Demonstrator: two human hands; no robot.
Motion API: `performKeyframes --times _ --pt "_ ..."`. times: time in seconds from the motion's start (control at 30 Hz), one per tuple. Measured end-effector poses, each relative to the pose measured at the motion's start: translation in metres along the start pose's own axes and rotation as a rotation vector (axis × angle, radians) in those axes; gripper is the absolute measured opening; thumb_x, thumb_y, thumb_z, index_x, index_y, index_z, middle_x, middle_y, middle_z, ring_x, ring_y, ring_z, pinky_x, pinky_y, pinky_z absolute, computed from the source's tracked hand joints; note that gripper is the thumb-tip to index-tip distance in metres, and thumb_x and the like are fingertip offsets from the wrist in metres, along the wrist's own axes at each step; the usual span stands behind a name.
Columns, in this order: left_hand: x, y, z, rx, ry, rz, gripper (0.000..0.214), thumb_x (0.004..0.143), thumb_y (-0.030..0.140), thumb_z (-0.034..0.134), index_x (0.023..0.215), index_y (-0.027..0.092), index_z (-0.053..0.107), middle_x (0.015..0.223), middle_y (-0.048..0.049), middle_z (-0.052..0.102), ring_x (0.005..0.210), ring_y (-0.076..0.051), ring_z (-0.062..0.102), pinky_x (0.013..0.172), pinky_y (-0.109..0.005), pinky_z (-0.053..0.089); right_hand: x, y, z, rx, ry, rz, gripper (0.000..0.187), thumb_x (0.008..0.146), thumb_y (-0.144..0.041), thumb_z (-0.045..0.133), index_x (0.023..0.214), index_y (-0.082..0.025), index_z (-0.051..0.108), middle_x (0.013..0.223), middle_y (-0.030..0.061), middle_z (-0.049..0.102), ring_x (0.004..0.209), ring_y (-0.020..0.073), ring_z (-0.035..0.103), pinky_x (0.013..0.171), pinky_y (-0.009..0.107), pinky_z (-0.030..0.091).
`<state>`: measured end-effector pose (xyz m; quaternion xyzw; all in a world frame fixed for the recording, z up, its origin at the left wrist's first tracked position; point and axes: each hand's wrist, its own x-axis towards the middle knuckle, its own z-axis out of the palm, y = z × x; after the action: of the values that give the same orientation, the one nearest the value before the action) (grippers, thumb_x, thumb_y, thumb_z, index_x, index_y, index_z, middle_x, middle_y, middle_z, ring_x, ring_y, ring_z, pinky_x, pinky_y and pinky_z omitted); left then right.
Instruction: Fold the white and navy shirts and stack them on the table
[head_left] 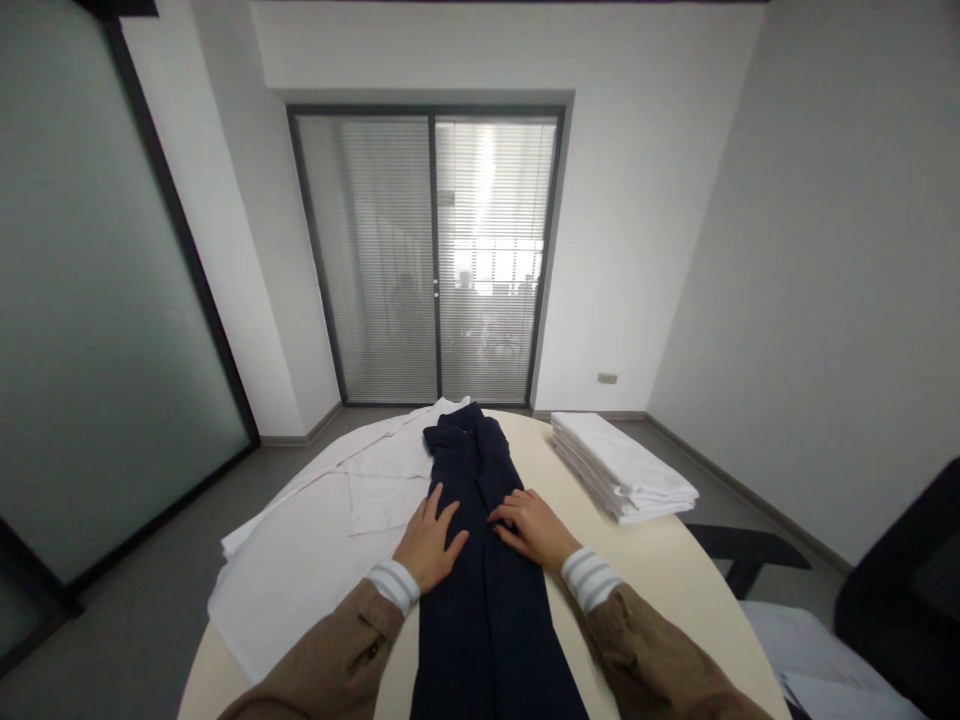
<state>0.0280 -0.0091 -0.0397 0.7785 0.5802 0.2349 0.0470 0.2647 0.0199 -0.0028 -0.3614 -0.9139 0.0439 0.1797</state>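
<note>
A pair of dark navy trousers (484, 600) lies lengthwise down the middle of the table, its waist end at the far side and its legs running toward me. My left hand (433, 540) rests on the left side of the trousers with its fingers spread. On the right edge of the cloth lies my right hand (532, 525), fingers bent and touching the fabric; whether they pinch any of it I cannot tell. A white shirt (300, 570) is spread out to the left, partly beneath the trousers.
The round cream table (720, 610) carries a stack of folded white cloth (619, 465) at its right. Beyond the table's right edge are a black chair (907, 590) and some white cloth (817, 660) lower down. Glass doors with blinds (435, 260) stand ahead.
</note>
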Motion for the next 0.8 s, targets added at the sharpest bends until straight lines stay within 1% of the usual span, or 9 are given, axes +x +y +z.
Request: performKeyframes --times 0.1,0.2,0.3,0.37,0.43,0.5,0.57,0.73,0.8 --pt "-0.005 0.011 -0.015 -0.03 0.046 0.124 0.029 0.089 0.037 0.056 0.109 0.018 0.065 0.144 -0.0137 0.046 0.14 -0.035 0.032 0.115 -0.051 0.029 0.003 -0.004 0.009 0.05 0.031 0.044 0.026 0.094 -0.029 0.053 0.115 -0.025 0.066 0.093 0.0055 0.066 0.093 0.0222 0.056 0.086 0.036 0.043" --pt "-0.01 0.026 -0.03 -0.134 -0.125 0.399 0.033 0.085 0.033 0.063 0.116 0.023 0.063 0.125 -0.008 0.06 0.12 -0.026 0.052 0.105 -0.042 0.041 0.001 -0.004 0.017 0.121 0.044 0.037 0.034 0.092 -0.026 0.055 0.126 -0.024 0.06 0.103 0.0067 0.065 0.098 0.0221 0.056 0.09 0.037 0.045" --pt "-0.018 0.039 -0.036 -0.182 -0.282 0.554 0.043 0.08 0.04 0.07 0.121 0.03 0.063 0.122 -0.0049 0.06 0.111 -0.025 0.055 0.098 -0.04 0.044 -0.003 0.0 0.021 0.189 0.051 0.04 0.038 0.092 -0.021 0.052 0.13 -0.024 0.056 0.109 0.0069 0.064 0.102 0.0213 0.056 0.097 0.039 0.043" --pt "-0.024 0.047 -0.035 -0.192 -0.331 0.591 0.041 0.077 0.039 0.073 0.117 0.033 0.067 0.126 -0.003 0.059 0.111 -0.025 0.054 0.097 -0.04 0.044 -0.005 0.002 0.021 0.214 0.054 0.051 0.037 0.093 -0.017 0.049 0.127 -0.025 0.059 0.111 0.0067 0.064 0.104 0.0208 0.056 0.098 0.038 0.043" --pt "-0.029 0.051 -0.034 -0.199 -0.373 0.624 0.04 0.075 0.026 0.071 0.114 0.035 0.069 0.125 0.0001 0.061 0.111 -0.024 0.053 0.095 -0.038 0.044 -0.005 0.003 0.022 0.22 0.049 0.061 0.035 0.092 -0.015 0.048 0.122 -0.025 0.063 0.111 0.0063 0.064 0.105 0.0206 0.055 0.097 0.037 0.044" --pt "-0.032 0.053 -0.032 -0.205 -0.387 0.638 0.048 0.072 0.012 0.064 0.113 0.035 0.069 0.122 0.0027 0.064 0.11 -0.023 0.053 0.094 -0.037 0.044 -0.006 0.003 0.021 0.22 0.044 0.076 0.033 0.09 -0.014 0.05 0.117 -0.025 0.065 0.11 0.006 0.064 0.105 0.0206 0.055 0.097 0.036 0.044" --pt "-0.033 0.053 -0.03 -0.224 -0.375 0.639 0.047 0.071 0.006 0.059 0.108 0.033 0.071 0.119 0.0035 0.066 0.11 -0.021 0.053 0.094 -0.035 0.044 -0.006 0.002 0.021 0.223 0.046 0.093 0.03 0.091 -0.016 0.051 0.115 -0.025 0.066 0.109 0.006 0.065 0.105 0.0208 0.056 0.096 0.036 0.044" --pt "-0.033 0.053 -0.03 -0.252 -0.359 0.663 0.016 0.075 0.018 0.07 0.087 0.028 0.071 0.109 0.0041 0.069 0.118 -0.023 0.048 0.096 -0.035 0.039 -0.006 0.002 0.023 0.227 0.063 0.124 0.023 0.093 -0.022 0.053 0.11 -0.025 0.068 0.106 0.0054 0.065 0.104 0.0207 0.056 0.095 0.035 0.044" --pt "-0.036 0.056 -0.031 -0.233 -0.361 0.693 0.019 0.072 0.027 0.076 0.09 0.028 0.07 0.108 0.0029 0.069 0.117 -0.025 0.049 0.096 -0.037 0.037 -0.006 0.003 0.024 0.231 0.069 0.134 0.023 0.092 -0.022 0.054 0.11 -0.024 0.068 0.105 0.0052 0.065 0.103 0.0207 0.056 0.096 0.035 0.044"
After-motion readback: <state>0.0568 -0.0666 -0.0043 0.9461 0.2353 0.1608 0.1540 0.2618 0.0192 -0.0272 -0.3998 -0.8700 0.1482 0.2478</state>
